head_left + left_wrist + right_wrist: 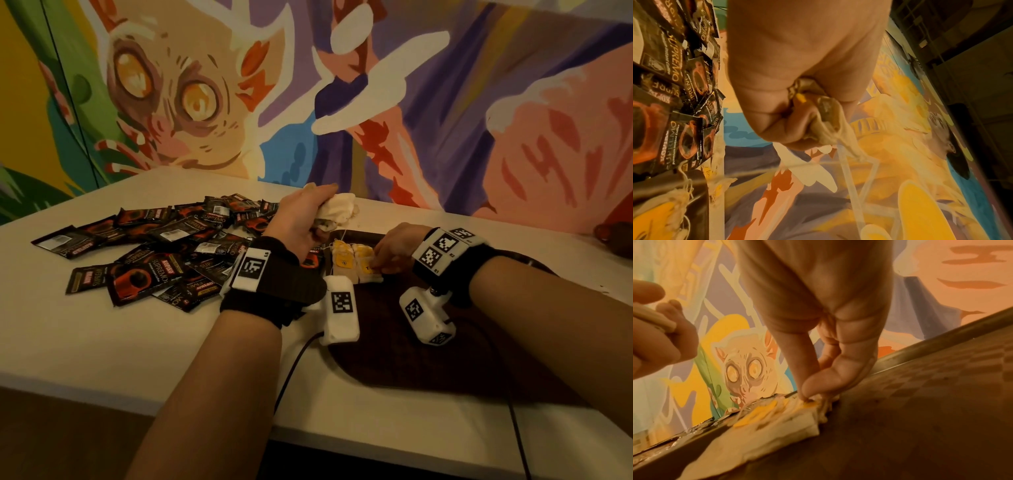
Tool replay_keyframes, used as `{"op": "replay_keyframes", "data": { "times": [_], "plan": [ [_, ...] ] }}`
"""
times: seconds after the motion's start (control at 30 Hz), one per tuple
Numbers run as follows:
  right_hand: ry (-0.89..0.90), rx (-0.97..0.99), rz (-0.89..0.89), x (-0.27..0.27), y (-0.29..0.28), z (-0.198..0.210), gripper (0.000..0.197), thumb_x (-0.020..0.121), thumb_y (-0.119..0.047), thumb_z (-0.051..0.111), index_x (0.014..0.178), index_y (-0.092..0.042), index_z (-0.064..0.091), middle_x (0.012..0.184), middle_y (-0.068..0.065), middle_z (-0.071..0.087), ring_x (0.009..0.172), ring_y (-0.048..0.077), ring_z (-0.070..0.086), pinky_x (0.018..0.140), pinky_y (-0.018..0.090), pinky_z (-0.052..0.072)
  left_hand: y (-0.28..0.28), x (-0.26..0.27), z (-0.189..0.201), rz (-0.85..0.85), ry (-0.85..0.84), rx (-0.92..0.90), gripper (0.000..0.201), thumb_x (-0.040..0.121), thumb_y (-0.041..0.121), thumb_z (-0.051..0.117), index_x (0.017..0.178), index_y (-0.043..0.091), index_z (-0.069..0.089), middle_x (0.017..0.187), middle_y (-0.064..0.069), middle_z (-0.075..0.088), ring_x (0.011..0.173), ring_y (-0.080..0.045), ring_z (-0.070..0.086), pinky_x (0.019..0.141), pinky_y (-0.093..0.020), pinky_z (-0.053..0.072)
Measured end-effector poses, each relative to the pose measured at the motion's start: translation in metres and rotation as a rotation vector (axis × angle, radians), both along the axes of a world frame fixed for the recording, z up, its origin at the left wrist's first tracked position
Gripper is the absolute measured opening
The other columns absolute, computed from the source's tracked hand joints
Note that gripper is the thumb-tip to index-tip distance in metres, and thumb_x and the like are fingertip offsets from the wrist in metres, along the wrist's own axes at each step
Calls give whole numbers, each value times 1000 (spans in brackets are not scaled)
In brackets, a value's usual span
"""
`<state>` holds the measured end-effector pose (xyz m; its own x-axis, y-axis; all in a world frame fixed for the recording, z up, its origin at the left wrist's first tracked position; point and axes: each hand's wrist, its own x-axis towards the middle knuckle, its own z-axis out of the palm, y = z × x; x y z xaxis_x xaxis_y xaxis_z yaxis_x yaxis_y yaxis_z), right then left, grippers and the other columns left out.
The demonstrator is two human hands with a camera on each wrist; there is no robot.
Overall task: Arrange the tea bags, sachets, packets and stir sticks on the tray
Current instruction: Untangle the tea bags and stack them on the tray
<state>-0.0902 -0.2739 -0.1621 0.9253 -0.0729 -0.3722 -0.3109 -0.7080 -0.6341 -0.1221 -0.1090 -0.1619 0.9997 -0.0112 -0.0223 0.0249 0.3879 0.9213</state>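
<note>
My left hand (308,212) is raised above the table and grips a bunch of white tea bags (337,210) in its fist; in the left wrist view the tea bags (818,113) and their strings hang below the curled fingers (777,126). A few tea bags with yellow tags (356,263) lie side by side at the far left of the dark brown tray (428,363). My right hand (394,251) is down on them, thumb and forefinger pinching the edge of one bag (812,400).
A heap of black and red coffee sachets (164,257) covers the white table (102,342) left of the tray. A painted mural wall (342,85) stands right behind the table. Cables run from the wrist cameras over the front edge. No stir sticks show.
</note>
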Motion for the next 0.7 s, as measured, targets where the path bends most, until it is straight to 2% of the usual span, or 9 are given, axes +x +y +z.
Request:
{"op": "replay_keyframes", "data": {
  "times": [0.1,0.17,0.2,0.27,0.33,0.43,0.53,0.6,0.7],
  "plan": [
    [-69,67,5,-1,-1,-1,39,82,12,59,121,11,54,99,20,63,69,16,57,64,23,51,-2,-1,1,-12,7,-61,17,91,25,61,80,16,52,81,-4,54,59,-11,51,40,-14,34],
    [-57,84,32,-1,-2,0,32,84,9,60,115,5,59,105,18,63,75,16,57,69,24,51,-4,-2,3,-13,17,-60,19,92,31,60,82,16,56,81,-3,54,62,-11,51,43,-17,36],
    [-35,74,43,-3,-1,1,28,84,6,62,111,0,62,102,14,63,81,17,58,73,25,52,-5,-3,3,-18,21,-57,21,93,34,58,83,15,57,81,-2,55,64,-11,51,46,-18,37],
    [-17,102,44,-6,-2,2,27,84,6,61,111,2,62,105,17,63,86,20,59,81,30,53,-6,-3,4,-34,25,-59,25,93,38,56,84,15,59,82,-3,57,64,-11,51,50,-19,37],
    [-34,178,28,-8,-4,3,30,85,8,58,115,7,58,109,22,63,81,21,59,80,31,52,-6,-4,4,-53,29,-84,26,94,39,55,85,15,59,80,-3,57,61,-10,51,48,-18,38],
    [-131,369,-67,-15,-7,12,23,90,3,55,113,7,57,85,15,62,72,20,59,66,24,52,-7,-4,5,-80,24,-123,25,94,38,54,87,14,58,80,-3,58,61,-10,52,47,-17,40],
    [-273,633,-84,-23,-10,21,16,96,-12,51,105,1,54,80,14,62,65,18,58,55,19,49,-9,-6,6,-108,6,-140,24,94,37,54,91,14,60,82,-3,59,60,-10,54,48,-17,41],
    [-333,731,-47,-29,-14,23,23,95,-27,52,99,-4,56,82,12,65,68,17,61,58,21,49,-11,-8,6,-127,-7,-159,20,94,33,55,93,13,59,82,-3,58,58,-10,55,49,-17,42],
    [-365,831,37,-38,-19,23,33,91,-38,54,103,-8,60,82,5,69,71,14,65,64,24,50,-14,-9,5,-168,-22,-193,9,94,21,56,90,13,58,80,-3,61,70,-13,55,51,-17,45]
  ]
}}
